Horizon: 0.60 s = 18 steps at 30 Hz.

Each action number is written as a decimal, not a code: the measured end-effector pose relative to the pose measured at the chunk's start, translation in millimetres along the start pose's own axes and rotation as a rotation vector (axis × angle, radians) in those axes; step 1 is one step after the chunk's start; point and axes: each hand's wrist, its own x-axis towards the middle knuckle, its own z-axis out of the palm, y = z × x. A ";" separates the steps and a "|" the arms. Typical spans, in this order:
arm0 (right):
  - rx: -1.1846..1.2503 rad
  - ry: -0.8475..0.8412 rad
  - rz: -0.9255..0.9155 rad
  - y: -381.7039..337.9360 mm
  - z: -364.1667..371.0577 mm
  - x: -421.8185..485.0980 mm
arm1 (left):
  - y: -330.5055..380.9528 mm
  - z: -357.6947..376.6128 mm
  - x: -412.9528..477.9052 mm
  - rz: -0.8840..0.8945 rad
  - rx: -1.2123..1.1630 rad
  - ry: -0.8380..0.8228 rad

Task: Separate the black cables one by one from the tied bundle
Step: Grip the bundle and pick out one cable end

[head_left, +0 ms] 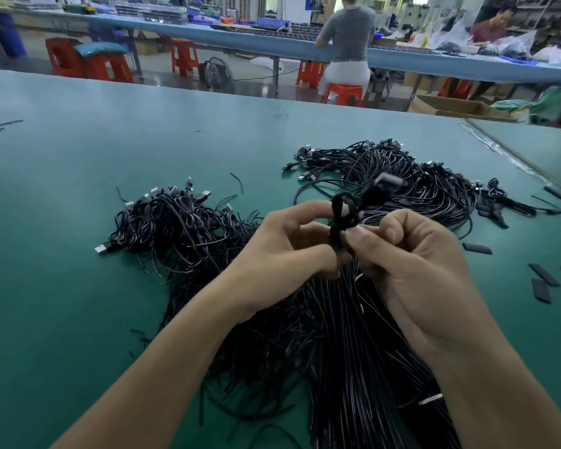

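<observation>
A tied bundle of black cables (pixel 353 345) runs from the bottom of the view up to my hands. My left hand (pixel 285 251) grips the bundle's upper end, fingers curled round it. My right hand (pixel 415 260) pinches a black strand at the knot (pixel 340 218), thumb and fingers curled. A blurred plug end (pixel 384 184) sticks up above the knot. Two heaps of loose black USB cables lie on the green table (pixel 78 254): one at the left (pixel 182 228), one behind my hands at the right (pixel 402 176).
Short black sleeve pieces (pixel 543 283) lie at the right. A taped seam (pixel 506 153) crosses the table's far right. Loose wire offcuts (pixel 0 124) lie at the far left. Beyond the table a person sits on an orange stool (pixel 342 94) at another bench.
</observation>
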 end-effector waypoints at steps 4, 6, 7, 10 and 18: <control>-0.036 0.048 -0.005 -4.9 -1.2 -0.1 | 3.8 -0.2 -0.9 0.095 0.249 0.042; -0.100 0.072 -0.024 -3.3 -3.2 0.7 | 4.9 -1.8 -0.3 0.146 0.387 0.079; -0.142 0.085 -0.034 -2.1 -4.4 1.1 | 5.9 -3.2 0.3 0.155 0.412 0.111; -0.301 0.108 -0.037 2.1 -7.8 2.7 | 9.8 -17.0 3.8 0.069 0.355 0.364; -1.220 -0.059 0.148 26.1 -28.2 1.8 | -7.1 -86.0 7.2 -0.099 0.410 0.964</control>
